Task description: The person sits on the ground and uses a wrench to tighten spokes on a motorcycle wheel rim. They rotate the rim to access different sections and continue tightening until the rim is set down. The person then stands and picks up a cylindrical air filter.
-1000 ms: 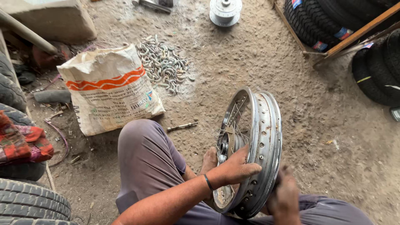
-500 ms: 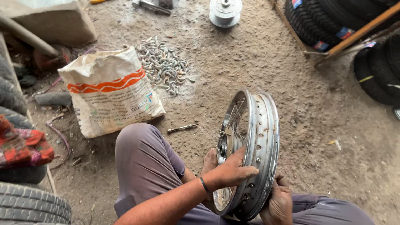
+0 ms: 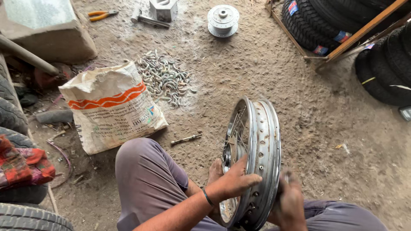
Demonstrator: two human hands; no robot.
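A chrome spoked wheel rim (image 3: pixel 263 141) stands upright on edge between my knees on the dirt floor. My left hand (image 3: pixel 235 182) lies across its near edge, fingers spread over the rim's channel, holding it steady. My right hand (image 3: pixel 290 203) is closed on the rim's lower right side; whether it holds a small tool I cannot tell. My bare foot (image 3: pixel 215 170) rests beside the rim's left side.
A white sack (image 3: pixel 109 111) with an orange wave stands left. A heap of small metal pieces (image 3: pixel 165 79) lies behind it, a loose bolt (image 3: pixel 185 139) nearer. A hub (image 3: pixel 222 19), metal block (image 3: pixel 163 9), pliers (image 3: pixel 100 15) lie far off. Tyres (image 3: pixel 381 64) stack right and left.
My right hand has risen a little along the rim's right side. The view has tilted up slightly, showing more of the far floor. The rim stays upright.
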